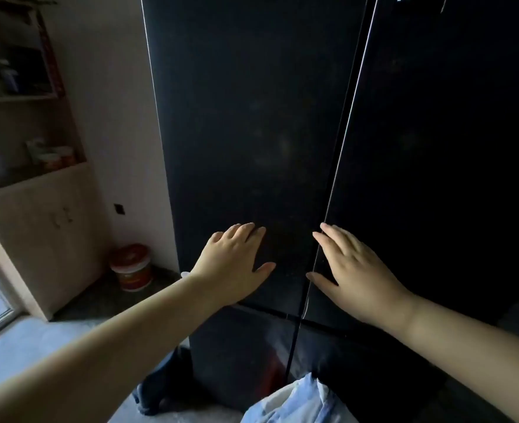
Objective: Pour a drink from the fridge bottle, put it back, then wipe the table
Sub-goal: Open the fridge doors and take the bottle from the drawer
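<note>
Head view. Fridge (252,117): tall, black, glossy, two doors shut, seam between them. Left hand (236,264): flat on the left door, fingers (246,232) spread, holding nothing. Right hand (355,270): at the seam on the right door, fingers loosely extended, empty. Bottle: not visible, presumably inside. Advice: hook fingertips into the seam edge and pull each door evenly outward. Room: dim; wooden shelf unit (29,117) far left, red-and-white bucket (131,267) on the floor beside it, window at left edge.

No text, label or number is legible anywhere in view.
</note>
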{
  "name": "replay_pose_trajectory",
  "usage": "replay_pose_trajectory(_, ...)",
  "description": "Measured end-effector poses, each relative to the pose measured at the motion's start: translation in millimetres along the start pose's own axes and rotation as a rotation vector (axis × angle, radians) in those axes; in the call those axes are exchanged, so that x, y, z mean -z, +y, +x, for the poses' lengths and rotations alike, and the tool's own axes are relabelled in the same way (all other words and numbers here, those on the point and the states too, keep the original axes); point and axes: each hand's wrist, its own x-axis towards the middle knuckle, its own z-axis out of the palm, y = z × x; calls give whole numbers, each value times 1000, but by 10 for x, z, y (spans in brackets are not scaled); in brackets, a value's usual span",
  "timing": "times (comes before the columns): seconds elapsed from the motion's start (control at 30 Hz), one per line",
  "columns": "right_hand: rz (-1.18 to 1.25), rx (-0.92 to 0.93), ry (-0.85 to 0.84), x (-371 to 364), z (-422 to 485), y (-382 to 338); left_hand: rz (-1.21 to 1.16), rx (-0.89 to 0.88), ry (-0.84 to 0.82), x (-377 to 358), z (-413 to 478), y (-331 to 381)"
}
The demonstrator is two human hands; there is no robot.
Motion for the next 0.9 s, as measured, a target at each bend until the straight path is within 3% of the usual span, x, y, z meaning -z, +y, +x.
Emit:
replay_pose_trajectory(0.37,-34,45,-62,-546,392,259,-91,25,-116,-565,400,-95)
replay_pose_trajectory(0.5,-203,54,-25,-704,638,334,-231,41,-191,-860,675,-235)
replay_pose_trajectory(0.7,-416,93,-48,-1015,942,456,-812,344,-378,-1623,875,-485)
replay_pose_trajectory(0.9,-575,30,-100,-1235,975,459,-1681,820,-527,-2314,898,-541)
